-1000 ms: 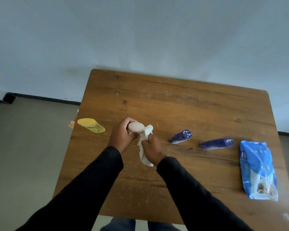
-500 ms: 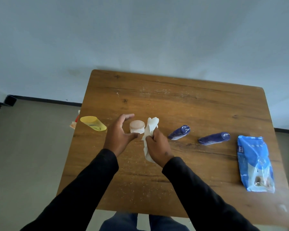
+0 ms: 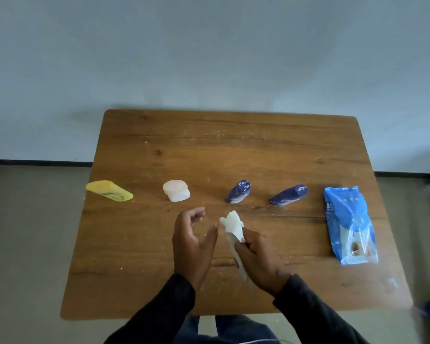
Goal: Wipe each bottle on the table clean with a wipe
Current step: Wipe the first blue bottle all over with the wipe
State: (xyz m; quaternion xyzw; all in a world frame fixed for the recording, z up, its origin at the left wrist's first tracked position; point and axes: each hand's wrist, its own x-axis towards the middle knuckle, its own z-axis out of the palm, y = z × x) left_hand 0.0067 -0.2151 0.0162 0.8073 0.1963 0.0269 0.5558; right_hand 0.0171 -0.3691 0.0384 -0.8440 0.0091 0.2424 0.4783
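Several bottles stand in a row across the wooden table (image 3: 233,145): a yellow bottle (image 3: 109,191) at the left edge, a small pale pink bottle (image 3: 176,190), and two dark blue bottles (image 3: 238,191) (image 3: 288,195). My right hand (image 3: 257,256) grips a crumpled white wipe (image 3: 232,225) in front of the row. My left hand (image 3: 193,240) hovers beside it with loosely curled fingers and holds nothing, a short way in front of the pink bottle.
A blue pack of wipes (image 3: 349,223) lies near the table's right edge. White crumbs dot the wood. A pale wall rises behind the table and grey floor lies on both sides.
My left hand has let go of the pink bottle, which now stands on the table. Both hands have drawn back toward me, the right still holding the wipe.
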